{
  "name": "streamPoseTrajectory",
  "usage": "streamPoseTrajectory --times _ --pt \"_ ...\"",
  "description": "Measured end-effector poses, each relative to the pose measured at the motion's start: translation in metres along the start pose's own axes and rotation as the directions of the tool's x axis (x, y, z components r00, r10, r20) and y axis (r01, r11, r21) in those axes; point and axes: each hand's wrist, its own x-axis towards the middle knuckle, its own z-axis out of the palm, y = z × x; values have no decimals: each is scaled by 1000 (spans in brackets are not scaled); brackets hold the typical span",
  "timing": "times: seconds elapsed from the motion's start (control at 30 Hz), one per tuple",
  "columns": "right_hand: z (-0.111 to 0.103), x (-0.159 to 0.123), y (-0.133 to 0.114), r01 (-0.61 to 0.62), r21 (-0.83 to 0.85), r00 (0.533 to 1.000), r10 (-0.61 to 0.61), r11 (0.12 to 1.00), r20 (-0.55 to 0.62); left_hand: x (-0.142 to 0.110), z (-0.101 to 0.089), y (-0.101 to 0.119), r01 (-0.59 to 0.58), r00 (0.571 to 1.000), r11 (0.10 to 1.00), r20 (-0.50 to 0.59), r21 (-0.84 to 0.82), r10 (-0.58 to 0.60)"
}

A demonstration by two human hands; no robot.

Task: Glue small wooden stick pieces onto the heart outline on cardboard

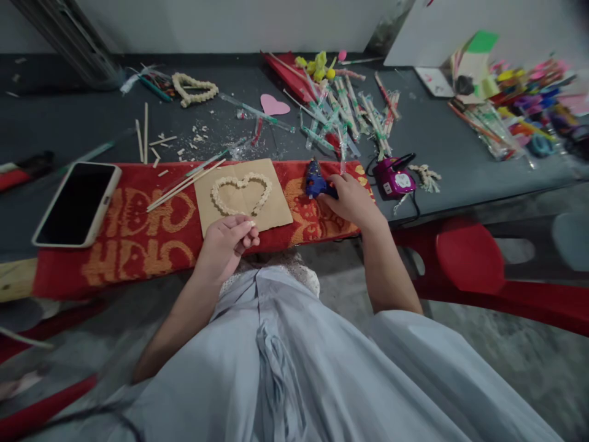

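My right hand (352, 199) is wrapped round the handle of a blue glue gun (315, 184), which lies over the red towel. My left hand (227, 242) pinches a small pale piece (251, 224) between thumb and fingertips, at the near edge of a brown card (280, 209). On that card lies a heart outline (217, 191) made of short cream bits, just beyond my left fingers. Long thin cream sticks (177, 191) rest across the towel and the card's left edge.
A phone (76, 205) lies on the red towel (133, 227) at left. A purple box (396, 178) with a cord stands right of my right hand. Behind are a second heart frame (196, 89), a pink paper heart (275, 105) and wrapped stick bundles (347, 107). A red chair (469, 255) stands at right.
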Motion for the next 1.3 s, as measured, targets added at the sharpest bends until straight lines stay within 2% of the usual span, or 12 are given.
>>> streamPoseTrajectory --times 0.07,0.13,0.27,0.37,0.47,0.57,0.63,0.73,0.83,1.07,1.3 --pt "2 2 12 5 150 999 0 989 -35 0 -1 0 -5 1000 1000 -3 3 5" --pt "4 3 23 -7 334 996 35 942 -78 0 -1 0 -10 1000 1000 -2 11 10" --pt "6 0 33 -82 657 970 213 749 -122 1 0 -1 -2 1000 1000 5 0 2" --pt "3 -6 27 -61 803 946 292 593 -144 2 2 -2 1 1000 1000 -5 -29 -1" --pt "-2 -16 13 -15 854 944 289 520 -160 4 3 -2 0 1000 997 -23 -81 -2" --pt "-4 -32 -10 -10 882 958 258 471 -127 6 3 0 11 1000 992 -23 -126 -14" --pt "-6 -45 -30 -21 902 983 173 431 -60 6 3 2 15 1000 991 -13 -135 -17" --pt "-8 -63 -58 -74 945 997 26 318 69 5 2 3 7 1000 992 -15 -127 -8" --pt "-8 -74 -77 -72 964 992 -82 256 96 3 0 5 -17 1000 993 -28 -113 14" --pt "-2 -81 -81 -17 974 977 -203 224 64 1 -6 6 -110 994 987 -1 -120 110" --pt "3 -83 -84 -61 972 962 -246 227 118 1 -11 7 -133 991 988 -35 -85 130"
